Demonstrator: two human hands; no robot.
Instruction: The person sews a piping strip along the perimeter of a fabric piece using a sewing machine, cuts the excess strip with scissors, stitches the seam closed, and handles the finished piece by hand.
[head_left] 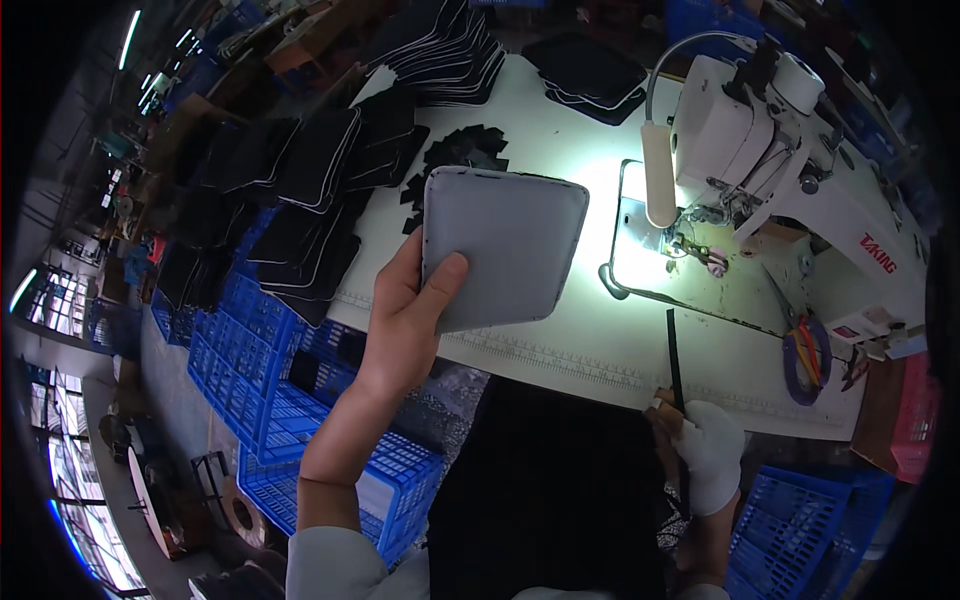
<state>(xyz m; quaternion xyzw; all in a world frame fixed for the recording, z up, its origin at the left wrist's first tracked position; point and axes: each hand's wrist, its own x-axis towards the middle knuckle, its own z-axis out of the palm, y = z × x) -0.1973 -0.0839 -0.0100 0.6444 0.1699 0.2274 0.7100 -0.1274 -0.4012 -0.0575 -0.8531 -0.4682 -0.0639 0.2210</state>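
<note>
My left hand [403, 320] is closed on a flat grey panel [510, 245] with rounded corners and a dark edge, thumb on its face and fingers behind. The panel is raised over the white sewing table, left of the sewing machine [800, 170]. By the table's front edge, my right hand [712, 460], in a white glove with bare fingertips, grips a narrow black strip [674, 345]. One end of the strip points up over the tabletop, and the rest runs down past the hand. The machine's needle area is lit, with no hand at it.
Stacks of black panels with pale edges [430, 55] lie at the back and left. Small black pieces [465, 148] are heaped behind the grey panel. Scissors [800, 345] rest at the right, below a bendable lamp [658, 175]. Blue crates [240, 360] stand at both sides.
</note>
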